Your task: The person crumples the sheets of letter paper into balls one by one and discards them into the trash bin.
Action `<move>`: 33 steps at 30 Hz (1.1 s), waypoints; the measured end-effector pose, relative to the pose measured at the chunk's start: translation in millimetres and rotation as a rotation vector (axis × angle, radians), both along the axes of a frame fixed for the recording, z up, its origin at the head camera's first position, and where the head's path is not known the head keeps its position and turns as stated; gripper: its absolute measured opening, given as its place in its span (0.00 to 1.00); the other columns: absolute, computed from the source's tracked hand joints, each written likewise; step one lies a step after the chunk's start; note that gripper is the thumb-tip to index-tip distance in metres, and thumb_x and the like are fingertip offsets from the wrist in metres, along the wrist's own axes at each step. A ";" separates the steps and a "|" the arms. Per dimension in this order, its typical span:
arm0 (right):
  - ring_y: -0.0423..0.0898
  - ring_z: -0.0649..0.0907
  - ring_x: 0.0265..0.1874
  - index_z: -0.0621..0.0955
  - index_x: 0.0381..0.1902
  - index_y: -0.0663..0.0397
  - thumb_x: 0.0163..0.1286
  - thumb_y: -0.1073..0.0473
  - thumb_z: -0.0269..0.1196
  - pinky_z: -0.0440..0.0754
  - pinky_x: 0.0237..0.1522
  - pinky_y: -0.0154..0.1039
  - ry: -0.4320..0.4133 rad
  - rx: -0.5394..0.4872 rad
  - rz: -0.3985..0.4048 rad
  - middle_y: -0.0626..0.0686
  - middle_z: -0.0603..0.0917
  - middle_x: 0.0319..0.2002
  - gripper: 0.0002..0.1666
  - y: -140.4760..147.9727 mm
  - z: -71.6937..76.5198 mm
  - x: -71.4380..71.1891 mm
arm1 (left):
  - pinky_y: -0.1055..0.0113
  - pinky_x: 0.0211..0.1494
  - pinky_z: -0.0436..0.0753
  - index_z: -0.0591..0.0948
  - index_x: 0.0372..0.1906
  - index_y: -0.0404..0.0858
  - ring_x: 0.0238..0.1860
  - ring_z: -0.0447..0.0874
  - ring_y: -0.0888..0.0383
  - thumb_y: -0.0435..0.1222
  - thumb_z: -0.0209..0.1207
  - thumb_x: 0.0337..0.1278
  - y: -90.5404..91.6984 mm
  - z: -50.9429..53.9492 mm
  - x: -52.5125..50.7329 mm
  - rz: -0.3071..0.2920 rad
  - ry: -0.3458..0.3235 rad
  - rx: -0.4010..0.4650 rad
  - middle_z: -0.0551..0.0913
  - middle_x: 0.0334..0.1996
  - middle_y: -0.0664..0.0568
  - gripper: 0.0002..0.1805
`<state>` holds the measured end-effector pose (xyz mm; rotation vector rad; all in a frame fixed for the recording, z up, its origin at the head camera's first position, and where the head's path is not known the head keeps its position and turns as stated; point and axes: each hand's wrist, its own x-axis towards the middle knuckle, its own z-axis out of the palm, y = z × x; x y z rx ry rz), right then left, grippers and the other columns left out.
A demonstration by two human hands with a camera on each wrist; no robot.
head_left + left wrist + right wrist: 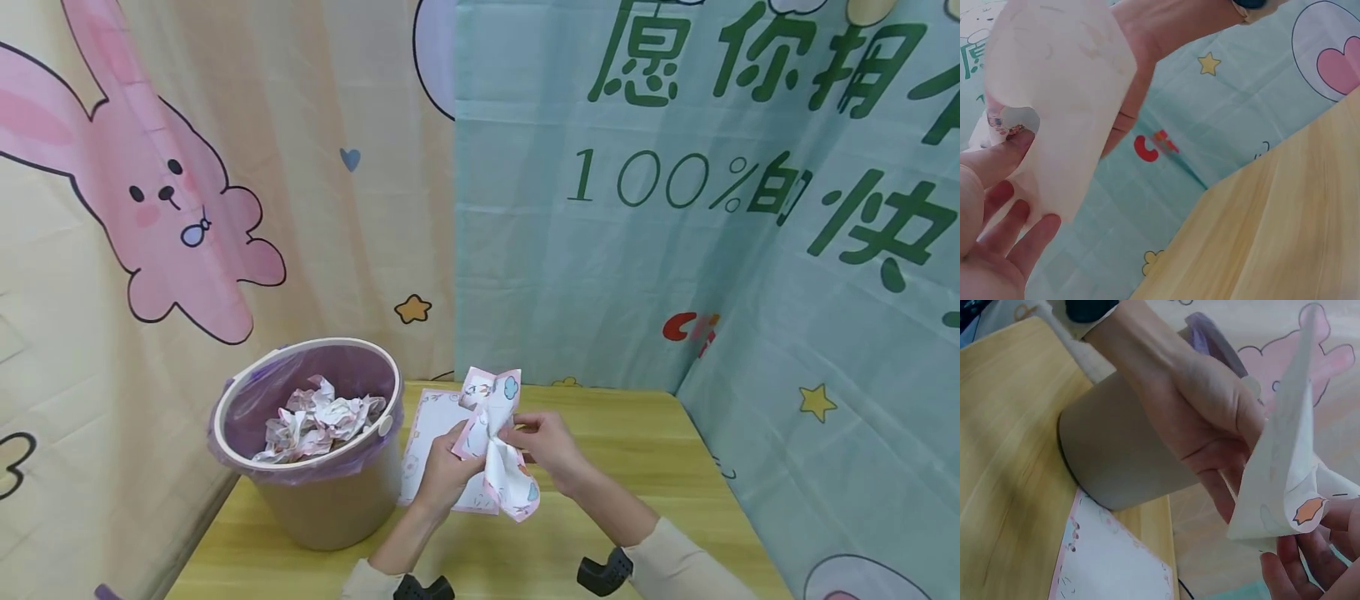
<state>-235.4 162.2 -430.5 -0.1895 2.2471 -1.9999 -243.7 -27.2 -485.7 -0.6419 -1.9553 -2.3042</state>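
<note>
A printed sheet of paper (501, 407), white with a pink border and small drawings, is bunched at its middle and flares out above and below. My left hand (447, 468) grips its left side. From the right, my right hand (550, 447) pinches the gathered middle. Close up in the left wrist view, the paper (1060, 69) bends around a small gap beside my left thumb. In the right wrist view, a fold of the paper (1282, 462) hides part of my left hand (1200, 406), and right-hand fingers (1316, 559) are at its lower edge.
A similar flat sheet (427, 425) lies on the wooden table (622, 425) behind the hands. To the left stands a beige bin (330, 508) with a purple liner (251, 408), holding crumpled papers (322, 421). Printed curtains (555, 275) hang behind and to both sides.
</note>
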 end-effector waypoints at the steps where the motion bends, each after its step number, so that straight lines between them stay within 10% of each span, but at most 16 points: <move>1: 0.49 0.84 0.39 0.88 0.50 0.66 0.72 0.62 0.69 0.85 0.42 0.43 0.024 0.051 -0.019 0.55 0.87 0.41 0.14 -0.4 -0.4 -0.3 | 0.65 0.46 0.86 0.84 0.56 0.26 0.45 0.84 0.55 0.22 0.70 0.55 0.1 0.6 0.3 0.011 -0.009 -0.001 0.87 0.48 0.43 0.21; 9: 0.56 0.77 0.58 0.91 0.41 0.64 0.71 0.62 0.70 0.80 0.51 0.46 0.191 0.182 0.082 0.57 0.82 0.57 0.09 6.7 -0.3 -8.8 | 0.62 0.33 0.89 0.83 0.45 0.15 0.29 0.89 0.56 0.21 0.69 0.56 -0.8 6.9 -1.1 0.005 -0.049 0.095 0.88 0.31 0.41 0.13; 15: 0.51 0.81 0.48 0.91 0.42 0.64 0.72 0.63 0.69 0.81 0.44 0.42 0.227 0.152 0.154 0.55 0.87 0.48 0.09 9.6 5.6 -10.2 | 0.60 0.33 0.90 0.80 0.49 0.13 0.32 0.90 0.54 0.18 0.64 0.60 -2.0 8.1 -4.2 -0.054 -0.055 0.145 0.89 0.33 0.45 0.14; 33: 0.57 0.82 0.56 0.74 0.70 0.68 0.72 0.65 0.67 0.83 0.56 0.45 0.207 -0.072 0.327 0.63 0.81 0.61 0.31 19.2 2.1 -1.5 | 0.58 0.30 0.90 0.82 0.44 0.16 0.33 0.90 0.54 0.17 0.61 0.58 -12.9 4.1 -4.2 -0.111 -0.017 0.240 0.88 0.32 0.48 0.10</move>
